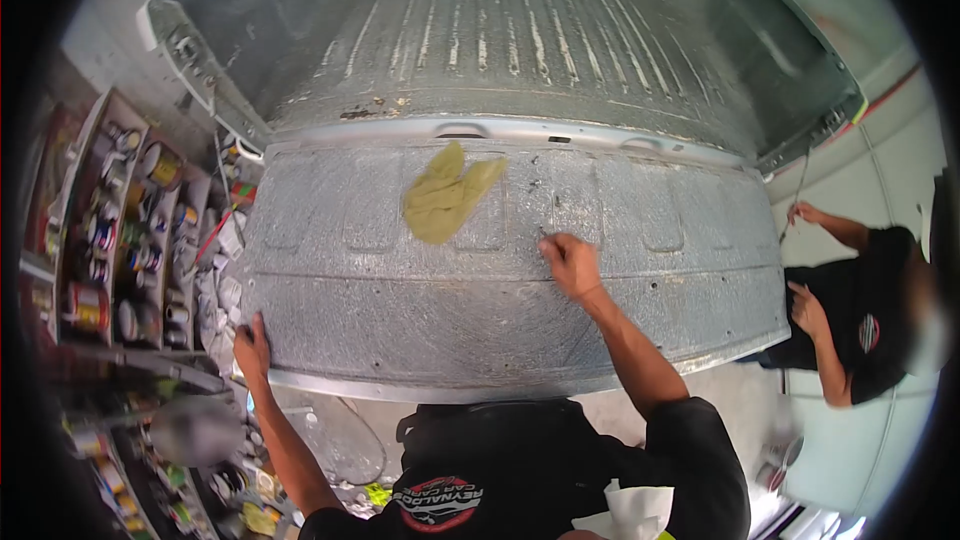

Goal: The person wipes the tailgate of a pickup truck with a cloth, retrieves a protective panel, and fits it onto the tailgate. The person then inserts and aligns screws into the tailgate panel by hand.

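A truck's lowered tailgate, grey and rough-textured, spans the middle of the view. My right hand is over its centre with the fingers pinched together; what they hold, if anything, is too small to make out. Small dark bits lie on the panel above that hand. My left hand rests at the tailgate's left edge, its fingers apart and holding nothing. A crumpled yellow cloth lies on the upper part of the tailgate, left of my right hand.
The ribbed truck bed extends beyond the tailgate. Shelves with cans and jars stand at the left. A co-worker in a black shirt stands at the right, one hand near the tailgate's support cable, the other by its right edge.
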`<state>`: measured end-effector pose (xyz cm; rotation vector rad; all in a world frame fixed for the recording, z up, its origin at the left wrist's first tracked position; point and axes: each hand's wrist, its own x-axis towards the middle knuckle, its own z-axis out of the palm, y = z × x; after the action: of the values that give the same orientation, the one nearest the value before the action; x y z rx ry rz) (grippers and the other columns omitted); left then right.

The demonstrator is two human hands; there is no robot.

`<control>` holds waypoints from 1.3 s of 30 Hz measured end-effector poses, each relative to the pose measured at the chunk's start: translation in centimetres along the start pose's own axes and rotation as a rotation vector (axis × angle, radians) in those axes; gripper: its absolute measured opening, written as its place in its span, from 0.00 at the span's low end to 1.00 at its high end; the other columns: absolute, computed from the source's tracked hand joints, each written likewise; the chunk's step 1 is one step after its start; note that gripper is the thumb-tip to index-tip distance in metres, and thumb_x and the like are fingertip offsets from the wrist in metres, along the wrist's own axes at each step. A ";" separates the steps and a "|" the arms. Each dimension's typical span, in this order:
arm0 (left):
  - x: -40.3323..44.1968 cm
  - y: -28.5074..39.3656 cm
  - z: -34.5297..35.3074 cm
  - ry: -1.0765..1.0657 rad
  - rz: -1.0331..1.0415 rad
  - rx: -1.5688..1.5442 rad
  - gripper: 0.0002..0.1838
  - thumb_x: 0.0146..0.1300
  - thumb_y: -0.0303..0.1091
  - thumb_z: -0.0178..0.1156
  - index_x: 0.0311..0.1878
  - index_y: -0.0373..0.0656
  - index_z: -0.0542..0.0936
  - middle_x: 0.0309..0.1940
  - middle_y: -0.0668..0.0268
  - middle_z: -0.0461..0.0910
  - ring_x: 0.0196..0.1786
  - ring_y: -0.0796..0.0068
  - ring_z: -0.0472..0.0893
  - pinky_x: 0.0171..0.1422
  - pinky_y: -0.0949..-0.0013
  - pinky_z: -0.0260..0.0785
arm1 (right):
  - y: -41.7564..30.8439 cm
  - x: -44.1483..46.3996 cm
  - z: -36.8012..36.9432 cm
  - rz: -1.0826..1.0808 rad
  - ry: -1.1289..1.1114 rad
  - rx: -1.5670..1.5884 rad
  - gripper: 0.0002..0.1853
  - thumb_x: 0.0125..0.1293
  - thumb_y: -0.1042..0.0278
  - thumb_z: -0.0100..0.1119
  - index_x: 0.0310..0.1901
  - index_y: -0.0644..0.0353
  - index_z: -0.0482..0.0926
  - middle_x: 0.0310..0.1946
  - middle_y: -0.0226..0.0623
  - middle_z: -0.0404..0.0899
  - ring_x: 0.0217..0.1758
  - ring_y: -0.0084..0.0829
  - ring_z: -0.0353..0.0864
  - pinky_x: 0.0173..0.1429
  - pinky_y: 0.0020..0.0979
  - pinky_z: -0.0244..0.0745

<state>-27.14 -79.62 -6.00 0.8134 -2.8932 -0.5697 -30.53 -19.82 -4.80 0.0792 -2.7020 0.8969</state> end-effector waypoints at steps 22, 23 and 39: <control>1.6 -2.1 1.7 0.059 0.216 -0.207 0.27 0.74 0.50 0.48 0.33 0.29 0.74 0.26 0.44 0.75 0.30 0.49 0.73 0.39 0.54 0.66 | -6.5 -5.6 2.3 0.255 -0.165 0.049 0.09 0.59 0.69 0.64 0.41 0.58 0.86 0.35 0.46 0.83 0.39 0.47 0.83 0.46 0.40 0.78; 1.5 -1.8 1.7 0.057 0.216 -0.205 0.27 0.74 0.50 0.48 0.33 0.29 0.74 0.26 0.44 0.75 0.30 0.49 0.73 0.39 0.54 0.66 | -6.7 -5.6 2.3 0.266 -0.151 0.050 0.08 0.59 0.69 0.63 0.40 0.59 0.86 0.35 0.47 0.83 0.40 0.49 0.82 0.47 0.41 0.77; 1.6 -1.7 1.6 0.039 0.205 -0.136 0.27 0.74 0.50 0.47 0.36 0.29 0.76 0.31 0.40 0.78 0.35 0.39 0.76 0.44 0.51 0.67 | -6.6 -5.2 3.9 0.037 -0.251 -0.199 0.05 0.59 0.71 0.57 0.35 0.59 0.81 0.33 0.46 0.80 0.37 0.50 0.83 0.41 0.46 0.79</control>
<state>-27.97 -81.30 -8.13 0.4966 -2.8186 -0.7082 -25.63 -27.64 -5.53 0.1069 -3.0198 0.6620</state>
